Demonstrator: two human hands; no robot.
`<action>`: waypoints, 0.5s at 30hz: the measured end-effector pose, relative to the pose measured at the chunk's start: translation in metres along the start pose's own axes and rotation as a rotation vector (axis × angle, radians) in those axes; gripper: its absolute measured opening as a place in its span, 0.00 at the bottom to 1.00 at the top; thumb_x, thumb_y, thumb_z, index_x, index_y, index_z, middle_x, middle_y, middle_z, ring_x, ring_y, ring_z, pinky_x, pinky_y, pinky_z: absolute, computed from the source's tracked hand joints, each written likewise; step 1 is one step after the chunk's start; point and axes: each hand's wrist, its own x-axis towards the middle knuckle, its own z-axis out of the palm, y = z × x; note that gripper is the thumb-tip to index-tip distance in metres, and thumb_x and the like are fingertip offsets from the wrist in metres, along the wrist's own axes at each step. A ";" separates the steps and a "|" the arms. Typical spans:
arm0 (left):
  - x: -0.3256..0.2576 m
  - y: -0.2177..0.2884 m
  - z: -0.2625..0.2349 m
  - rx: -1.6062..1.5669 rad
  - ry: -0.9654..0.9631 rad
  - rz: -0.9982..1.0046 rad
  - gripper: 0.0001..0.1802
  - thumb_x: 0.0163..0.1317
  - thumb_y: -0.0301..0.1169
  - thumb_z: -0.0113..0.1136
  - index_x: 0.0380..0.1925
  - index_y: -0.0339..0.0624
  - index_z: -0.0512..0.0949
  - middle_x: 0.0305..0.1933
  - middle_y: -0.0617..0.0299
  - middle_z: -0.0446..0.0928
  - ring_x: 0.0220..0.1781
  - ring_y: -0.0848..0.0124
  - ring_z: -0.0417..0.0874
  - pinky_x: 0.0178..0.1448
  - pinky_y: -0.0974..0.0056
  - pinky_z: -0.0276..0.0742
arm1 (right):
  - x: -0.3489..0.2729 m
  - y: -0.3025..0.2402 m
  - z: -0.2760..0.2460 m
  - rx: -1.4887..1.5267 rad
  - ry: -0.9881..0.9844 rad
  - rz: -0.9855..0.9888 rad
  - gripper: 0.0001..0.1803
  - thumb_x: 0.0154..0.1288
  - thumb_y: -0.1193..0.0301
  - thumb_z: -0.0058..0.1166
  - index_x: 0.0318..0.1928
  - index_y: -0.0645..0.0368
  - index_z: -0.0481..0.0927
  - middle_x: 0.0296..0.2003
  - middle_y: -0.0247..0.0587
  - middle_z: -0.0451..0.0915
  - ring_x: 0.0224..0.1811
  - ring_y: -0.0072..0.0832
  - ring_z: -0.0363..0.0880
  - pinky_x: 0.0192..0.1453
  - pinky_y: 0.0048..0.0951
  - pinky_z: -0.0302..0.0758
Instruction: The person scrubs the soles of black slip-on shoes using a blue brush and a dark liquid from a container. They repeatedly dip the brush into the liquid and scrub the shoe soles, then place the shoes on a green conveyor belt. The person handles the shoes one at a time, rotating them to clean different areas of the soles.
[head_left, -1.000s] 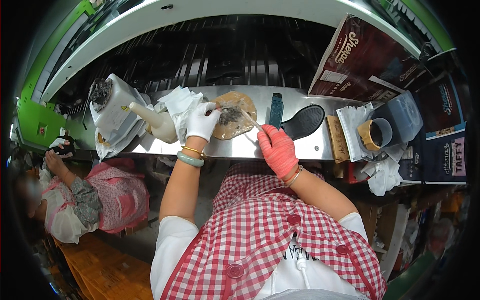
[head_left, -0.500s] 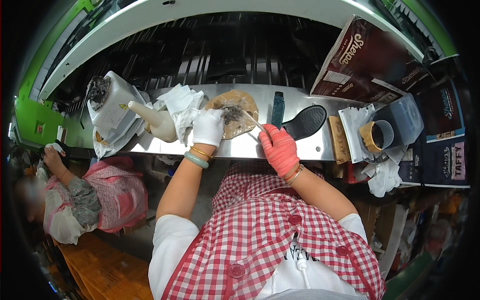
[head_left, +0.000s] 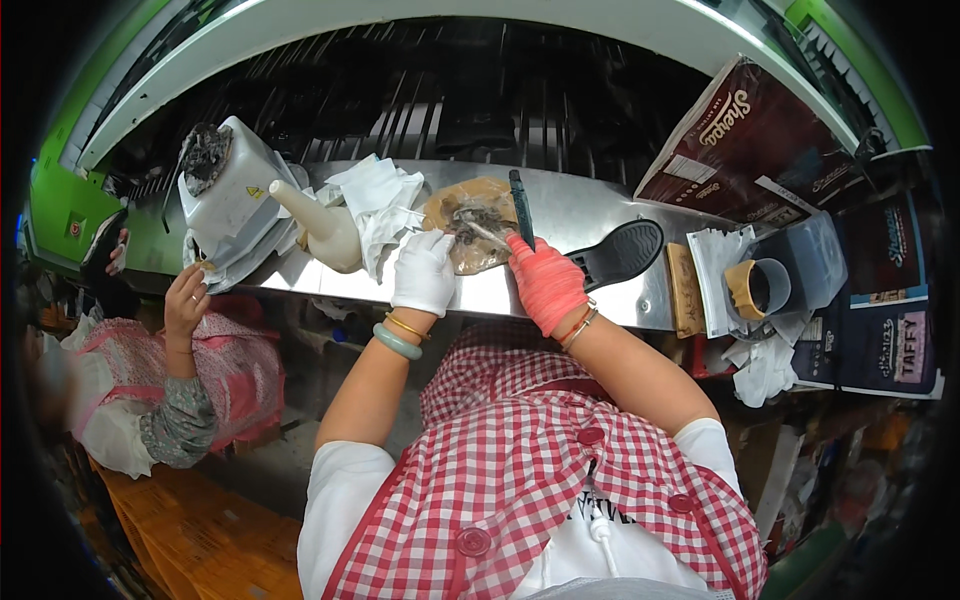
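My left hand (head_left: 424, 275), in a white glove, is closed at the near left edge of a brown sheet (head_left: 468, 195) with a dark smeared patch. What its fingers hold, if anything, is hidden. My right hand (head_left: 545, 285), wrapped in a pink-red glove, grips a thin pale stick-like tool (head_left: 487, 234) whose far end reaches over the smears. A narrow dark teal bar (head_left: 521, 203) rises just beyond the right fingers; whether they touch it I cannot tell. Right of that hand lies a black shoe sole (head_left: 625, 252).
Left on the metal bench (head_left: 480, 292) are a cream squeeze bottle (head_left: 330, 235), crumpled white cloths (head_left: 375, 205) and a white machine (head_left: 235, 185). At right stand a wooden block (head_left: 685, 290), a plastic cup (head_left: 765, 285) and maroon cardboard (head_left: 740, 150). A co-worker's hand (head_left: 187, 300) is far left.
The teal bar has shifted left and stands narrower beside my right hand. My right hand and its tool have moved slightly left. The co-worker's hand has moved right, and a dark object now shows beside it.
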 end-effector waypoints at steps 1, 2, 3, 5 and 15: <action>0.000 0.003 0.000 -0.006 0.008 -0.030 0.16 0.47 0.22 0.54 0.39 0.41 0.79 0.42 0.56 0.77 0.42 0.55 0.77 0.46 0.56 0.74 | 0.003 0.000 0.001 -0.041 -0.012 -0.012 0.19 0.60 0.70 0.47 0.53 0.54 0.73 0.41 0.46 0.76 0.37 0.40 0.78 0.37 0.40 0.76; 0.001 0.005 0.000 0.017 0.009 -0.025 0.15 0.48 0.22 0.54 0.39 0.41 0.79 0.42 0.56 0.77 0.42 0.56 0.76 0.46 0.56 0.74 | 0.005 -0.001 0.001 -0.083 -0.022 -0.026 0.19 0.59 0.72 0.47 0.53 0.55 0.73 0.42 0.46 0.76 0.38 0.39 0.78 0.38 0.40 0.77; 0.003 0.007 0.000 0.040 0.011 -0.019 0.15 0.48 0.22 0.54 0.38 0.41 0.79 0.41 0.56 0.77 0.43 0.56 0.76 0.46 0.56 0.74 | 0.006 -0.002 0.000 -0.117 -0.060 -0.031 0.20 0.58 0.72 0.47 0.53 0.55 0.73 0.42 0.46 0.75 0.39 0.39 0.78 0.39 0.39 0.77; 0.004 0.007 0.001 0.075 0.012 0.002 0.14 0.49 0.23 0.53 0.38 0.41 0.79 0.41 0.57 0.76 0.43 0.57 0.76 0.45 0.57 0.74 | 0.009 -0.005 -0.002 -0.184 -0.134 -0.036 0.21 0.56 0.74 0.47 0.52 0.56 0.73 0.43 0.46 0.75 0.40 0.38 0.77 0.41 0.38 0.77; 0.005 0.005 0.001 0.139 -0.019 0.056 0.12 0.51 0.25 0.53 0.37 0.41 0.79 0.38 0.59 0.74 0.42 0.59 0.75 0.44 0.58 0.73 | 0.011 -0.002 -0.020 -0.442 -0.129 -0.300 0.17 0.58 0.70 0.48 0.48 0.56 0.77 0.38 0.42 0.77 0.39 0.35 0.76 0.39 0.35 0.75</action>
